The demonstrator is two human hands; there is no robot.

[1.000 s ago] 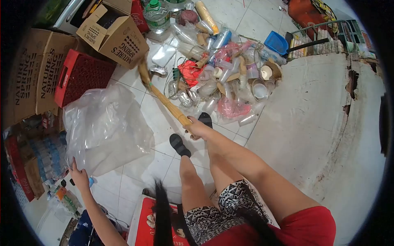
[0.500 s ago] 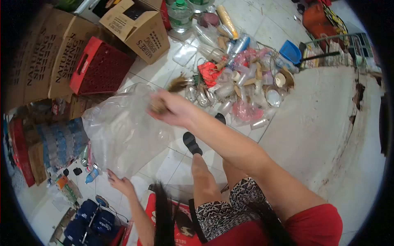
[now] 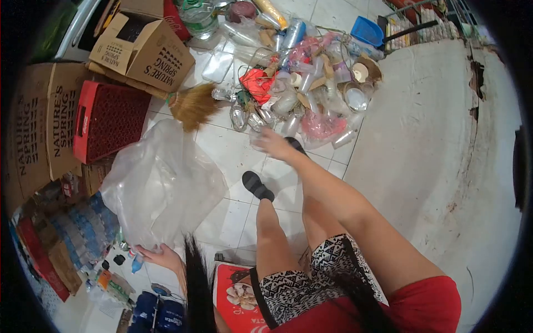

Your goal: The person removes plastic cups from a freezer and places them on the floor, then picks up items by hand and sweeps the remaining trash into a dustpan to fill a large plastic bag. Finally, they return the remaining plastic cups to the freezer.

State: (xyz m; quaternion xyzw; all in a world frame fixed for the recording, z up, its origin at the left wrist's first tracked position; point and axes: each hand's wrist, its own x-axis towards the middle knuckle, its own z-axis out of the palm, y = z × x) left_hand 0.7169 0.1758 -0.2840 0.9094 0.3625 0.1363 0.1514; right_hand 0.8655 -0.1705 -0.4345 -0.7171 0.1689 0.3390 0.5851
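A large clear plastic bag lies spread on the tiled floor, its mouth not plainly visible. At its near edge, my left hand has its fingers closed on the plastic. My right hand is smeared by motion over the floor, at the near side of a heap of discarded items. Something clear shows at its fingertips, too blurred to name. The heap holds clear plastic cups and bottles, a red plastic bag, a pink plastic bag and a brown cardboard tube.
A soft broom lies beyond the bag. Cardboard boxes and a red crate stand at the left. A blue dustpan is behind the heap, and a pale board lies at the right. My shoes are near the heap.
My right hand has moved from over the clear bag toward the heap; the blurred brown thing in it no longer shows. My left hand stays at the bag's edge. The view has shifted.
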